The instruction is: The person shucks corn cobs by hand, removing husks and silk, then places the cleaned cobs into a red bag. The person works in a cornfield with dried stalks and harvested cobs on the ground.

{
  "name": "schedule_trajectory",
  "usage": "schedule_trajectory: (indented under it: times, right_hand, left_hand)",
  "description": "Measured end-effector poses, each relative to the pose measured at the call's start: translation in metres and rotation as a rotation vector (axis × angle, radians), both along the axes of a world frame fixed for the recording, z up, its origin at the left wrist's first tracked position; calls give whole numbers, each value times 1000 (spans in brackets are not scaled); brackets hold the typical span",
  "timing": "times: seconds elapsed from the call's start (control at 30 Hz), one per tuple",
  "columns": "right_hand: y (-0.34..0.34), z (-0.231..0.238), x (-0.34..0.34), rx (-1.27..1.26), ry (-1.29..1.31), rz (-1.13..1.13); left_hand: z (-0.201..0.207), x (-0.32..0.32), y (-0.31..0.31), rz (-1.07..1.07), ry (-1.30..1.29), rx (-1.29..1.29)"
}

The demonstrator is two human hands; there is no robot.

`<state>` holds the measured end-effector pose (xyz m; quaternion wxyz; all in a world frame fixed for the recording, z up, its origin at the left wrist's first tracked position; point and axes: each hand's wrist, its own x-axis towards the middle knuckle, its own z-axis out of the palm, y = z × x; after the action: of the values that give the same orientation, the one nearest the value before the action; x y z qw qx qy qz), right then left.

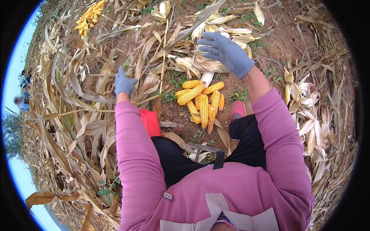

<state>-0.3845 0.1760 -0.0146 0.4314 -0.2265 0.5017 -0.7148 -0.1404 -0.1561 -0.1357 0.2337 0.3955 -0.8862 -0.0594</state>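
Both my hands wear blue-grey gloves. My left hand [124, 83] is raised over dry corn stalks, its index finger and thumb apart and nothing visible in it. Further right and farther ahead, my right hand [226, 52] stretches its fingers leftward above pale corn husks [216, 65], and it holds nothing that I can see. Between my arms, a small heap of husked yellow corn cobs [203, 106] lies on the bare soil. The cobs touch and overlap one another, and neither hand touches them.
More yellow cobs [91, 17] are piled at the far left. Peeled husks [308, 111] lie at the right, and dry stalks [77, 115] cover the left. Red material [151, 122] is by my left leg, near my pink shoe [238, 109]. People [25, 94] stand in the distance.
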Motion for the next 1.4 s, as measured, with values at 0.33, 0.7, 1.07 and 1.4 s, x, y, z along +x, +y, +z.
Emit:
schedule_trajectory:
  times: [0.33,0.7,1.07,1.4]
  right_hand:
    - [1,5,4,83,57,46]
    - [5,4,3,97,69,48]
    - [-1,7,10,191,98,56]
    - [1,6,10,234,133,66]
  left_hand:
    - [32,-4,-2,-57,156,828]
    - [59,-18,28,70,364,998]
    - [41,-1,21,-40,111,762]
    - [91,-13,45,1,654,1514]
